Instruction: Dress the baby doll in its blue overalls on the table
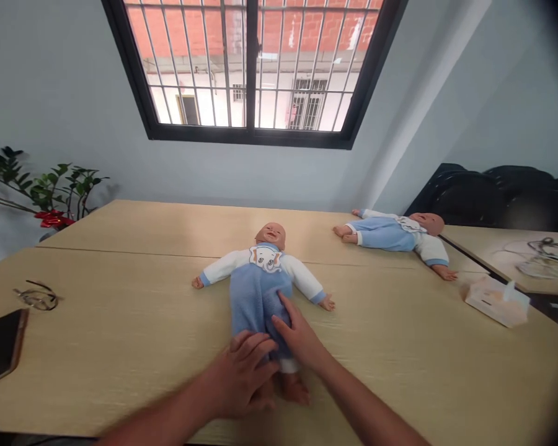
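Observation:
A baby doll (pixel 261 279) in a blue romper with white sleeves and an elephant bib lies on its back in the middle of the wooden table (pixel 121 322), head away from me. My left hand (pixel 244 378) lies over the doll's left leg near the foot, fingers curled round it. My right hand (pixel 297 337) rests on the doll's right leg with fingers stretched flat, forefinger pointing toward the belly. One bare foot (pixel 296 390) shows between my hands.
A second doll (pixel 397 234) in the same outfit lies on its side at the far right. A tissue box (pixel 495 300) sits right of it. At the left are a dark phone (pixel 0 353), eyeglasses (pixel 37 297) and a potted plant (pixel 51 192). Black chairs (pixel 493 195) stand behind.

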A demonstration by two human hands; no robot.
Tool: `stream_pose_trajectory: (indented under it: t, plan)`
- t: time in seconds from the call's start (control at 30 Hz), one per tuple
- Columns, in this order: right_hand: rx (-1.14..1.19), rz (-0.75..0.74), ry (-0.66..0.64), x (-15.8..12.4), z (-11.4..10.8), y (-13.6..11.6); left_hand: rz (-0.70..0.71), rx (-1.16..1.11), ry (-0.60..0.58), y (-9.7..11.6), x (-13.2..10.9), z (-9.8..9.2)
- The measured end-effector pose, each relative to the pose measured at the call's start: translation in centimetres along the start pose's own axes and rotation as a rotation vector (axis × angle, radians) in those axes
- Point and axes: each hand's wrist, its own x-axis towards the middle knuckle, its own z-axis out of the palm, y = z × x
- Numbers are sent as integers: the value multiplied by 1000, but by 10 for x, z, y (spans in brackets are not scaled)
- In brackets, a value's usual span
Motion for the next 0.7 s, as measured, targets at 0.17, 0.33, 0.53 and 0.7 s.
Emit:
stream_pose_trajectory:
  t: [0.17,0.33,0.53,0.7]
  plan:
    - [97,27,-159,41,-4,-21,113,56,-10,-26,43,3]
    - [188,14,-309,79,-7,-33,-34,6,34,-39,68,16]
    - [328,-33,-98,121,-19,2,-283,67,122,-74,88,29]
    - [720,95,141,137,-43,48,-487,140,116,-137,102,29]
